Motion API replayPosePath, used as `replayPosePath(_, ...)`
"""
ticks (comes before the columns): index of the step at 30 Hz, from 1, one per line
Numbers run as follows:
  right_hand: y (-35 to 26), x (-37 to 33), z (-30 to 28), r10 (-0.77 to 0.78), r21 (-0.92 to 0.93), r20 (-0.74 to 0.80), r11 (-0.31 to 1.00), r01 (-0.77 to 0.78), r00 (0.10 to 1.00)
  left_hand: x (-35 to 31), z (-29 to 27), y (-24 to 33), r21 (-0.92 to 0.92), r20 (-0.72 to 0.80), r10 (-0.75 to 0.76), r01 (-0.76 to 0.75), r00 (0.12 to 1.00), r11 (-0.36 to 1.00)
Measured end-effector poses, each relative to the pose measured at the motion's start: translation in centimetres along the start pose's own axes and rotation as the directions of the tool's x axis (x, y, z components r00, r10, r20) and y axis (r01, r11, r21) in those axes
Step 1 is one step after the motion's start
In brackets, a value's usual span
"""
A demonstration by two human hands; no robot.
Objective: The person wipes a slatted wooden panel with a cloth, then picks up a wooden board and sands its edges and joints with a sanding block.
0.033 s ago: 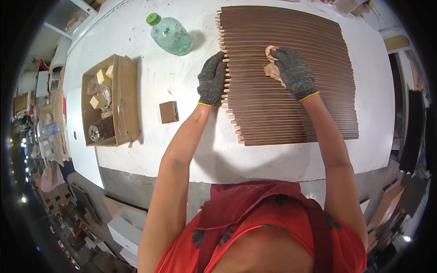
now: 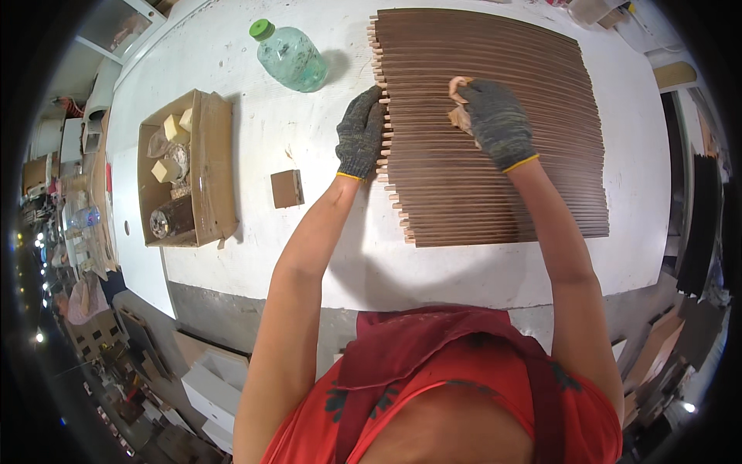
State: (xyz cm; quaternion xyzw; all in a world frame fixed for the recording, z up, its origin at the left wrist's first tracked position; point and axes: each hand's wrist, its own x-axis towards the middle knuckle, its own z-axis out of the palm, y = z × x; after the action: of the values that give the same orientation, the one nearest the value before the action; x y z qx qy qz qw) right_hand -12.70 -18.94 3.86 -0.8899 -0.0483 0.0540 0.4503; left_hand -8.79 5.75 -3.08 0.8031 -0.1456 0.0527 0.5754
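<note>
Head view — right hand [image 2: 496, 124] grips cloth [image 2: 461, 118] on slats [image 2: 464, 189] toward right table edge [image 2: 640, 178]; left hand [image 2: 360, 131] meets tenons [image 2: 403, 217], grasp unclear — finished portion indistinguishable.

The white table [image 2: 263, 131] bears slats [image 2: 456, 185], cardboard box [image 2: 212, 170], bottle [image 2: 292, 60], brown block [image 2: 287, 189].

Between the cardboard box [image 2: 214, 170] and the left hand [image 2: 360, 133], room opens around a brown block [image 2: 287, 189].

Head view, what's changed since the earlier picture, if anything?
The right hand and the cloth it holds have shifted very slightly left over the brown strips; nothing was taken up or let go. The left hand still rests at the strips' left ends; bottle and cardboard box stayed put.
</note>
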Motion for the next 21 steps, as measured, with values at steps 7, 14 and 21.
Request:
replayPosePath(7, -7.1, 4.2, 5.8, -0.286, -0.560, -0.080, 0.806, 0.194, 0.955, -0.2, 0.2, -0.7, -0.318, 0.068, -0.506, 0.499, 0.860, 0.806)
replayPosePath(14, 4.8, -3.6, -7.8, 0.254, -0.472, -0.334, 0.789, -0.394, 0.908, 0.1, 0.2, 0.8, 0.000, -0.002, -0.064, 0.064, 0.998, 0.998)
replayPosePath(21, 10.4, -7.0, -14.1, 0.055, -0.410, -0.760, 0.732, -0.544, 0.648, 0.0, 0.1, 0.0, 0.009, 0.013, -0.014, 0.014, 1.000, 1.000)
